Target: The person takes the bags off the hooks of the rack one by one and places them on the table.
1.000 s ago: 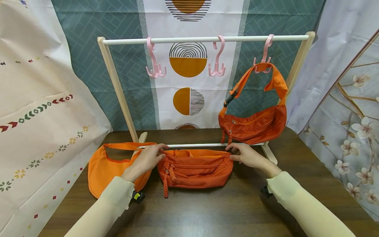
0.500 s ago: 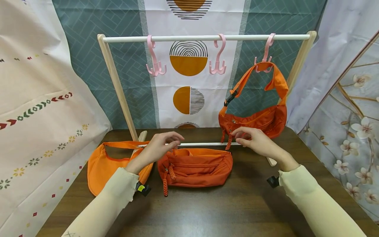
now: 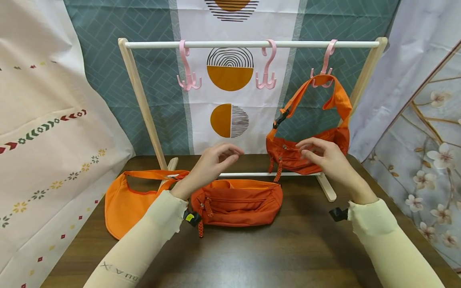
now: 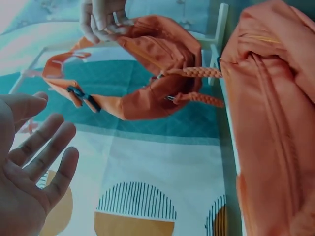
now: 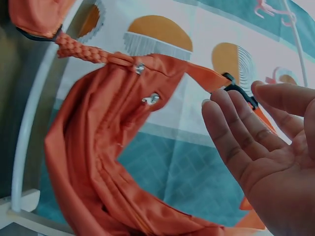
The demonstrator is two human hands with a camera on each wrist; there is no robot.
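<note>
My left hand [image 3: 215, 163] is raised above the rust-orange waist bag [image 3: 237, 204] on the table, fingers relaxed and holding nothing. Its sleeve and wrist cover part of a plain orange shoulder bag [image 3: 126, 204] at the left. In front of a second rust-orange waist bag [image 3: 288, 148], which hangs by its strap from the right pink hook [image 3: 326, 60], hovers my right hand [image 3: 329, 166]. That hand's fingers [image 5: 236, 132] are loosely bent in the right wrist view, with nothing between them. Braided zip pulls [image 4: 197, 73] dangle from the hanging bag.
A rack with a white top rail [image 3: 223, 44] and wooden legs [image 3: 142, 100] stands at the table's back. Two more pink hooks, the left hook [image 3: 188, 66] and the middle hook [image 3: 267, 66], hang without bags. The brown tabletop [image 3: 281, 256] stretches toward me. Patterned curtains surround it.
Both hands have let go of the lying waist bag's top edge and risen. The left hand has moved up and right, the right hand up and right too. The bags stay put.
</note>
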